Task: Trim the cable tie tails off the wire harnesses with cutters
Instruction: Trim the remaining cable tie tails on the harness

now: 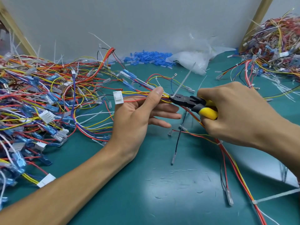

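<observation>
- Nearest the camera, on the teal table (146, 200), the low end of the wire harness (138, 93) ran off toward the right corner. It carried a second uncut tie tail (276, 196) that stuck out sideways to the right.
- Just beyond, the left hand (142, 116) lay palm-up under the harness. Its grip was a pinch, with the thumb pressed down on the bundle against nearly straight fingers, so the wires were held level just left of the tie.
- Opposite it, the right hand (235, 114) had its grip wrapped round the yellow handles of the cutters (194, 103). The handles looked squeezed close together.
- Between the two hands, the cutter nose pointed left along the bundle, and its jaws sat at the root of the cable tie tail (183, 80). They looked almost closed. Whether the tail was severed could not be told.
- From that root the tail's long axis rose up and to the right, away from the person and roughly crosswise to the jaws. The right hand was the working one, and the left only steadied the bundle.
- Farther off, a heap of harnesses (32, 95) lay on the left and another heap (276, 38) on the right.
- Farthest, against the wall, sat blue sleeves (146, 56) and a clear plastic bag (193, 59).
</observation>
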A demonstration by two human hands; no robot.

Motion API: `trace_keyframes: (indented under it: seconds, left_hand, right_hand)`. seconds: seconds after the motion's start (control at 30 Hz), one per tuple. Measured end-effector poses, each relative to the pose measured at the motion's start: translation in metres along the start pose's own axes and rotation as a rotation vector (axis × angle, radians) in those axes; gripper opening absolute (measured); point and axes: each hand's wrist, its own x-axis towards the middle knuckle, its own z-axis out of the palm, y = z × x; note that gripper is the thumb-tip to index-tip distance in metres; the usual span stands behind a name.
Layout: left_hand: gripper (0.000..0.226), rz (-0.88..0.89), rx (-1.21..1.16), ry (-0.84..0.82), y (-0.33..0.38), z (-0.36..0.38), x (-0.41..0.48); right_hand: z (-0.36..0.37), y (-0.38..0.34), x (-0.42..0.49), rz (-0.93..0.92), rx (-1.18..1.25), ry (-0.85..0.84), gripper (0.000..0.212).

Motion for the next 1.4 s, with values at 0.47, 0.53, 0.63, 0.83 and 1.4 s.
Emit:
trace_keyframes:
  seconds: [0.47, 0.53, 0.63, 0.83, 1.4]
  left_hand:
    - [0.035, 0.074, 0.12, -0.01, -0.0039, 0.001, -0.0013]
    - [0.037, 0.072, 0.129, -0.013, -0.0042, 0.0018, -0.0015]
    - [0.037, 0.079, 0.139, -0.014, -0.0049, 0.0022, -0.0016]
    - [0.036, 0.087, 0.151, -0.014, -0.0057, 0.0018, -0.0019]
    - [0.032, 0.056, 0.142, -0.021, -0.0045, -0.0005, -0.0013]
  right_hand:
    - [-0.0023, 0.0002, -0.0003, -0.007, 0.089, -0.019, 0.016]
    - [-0.0033, -0.0008, -0.0006, -0.007, 0.098, -0.018, 0.016]
    - [-0.0025, -0.002, -0.0008, -0.008, 0.118, -0.025, 0.015]
    - [-0.0029, -0.0039, -0.0013, 0.003, 0.141, -0.048, 0.009]
    - [0.005, -0.0019, 0.0015, 0.026, 0.212, -0.061, 0.012]
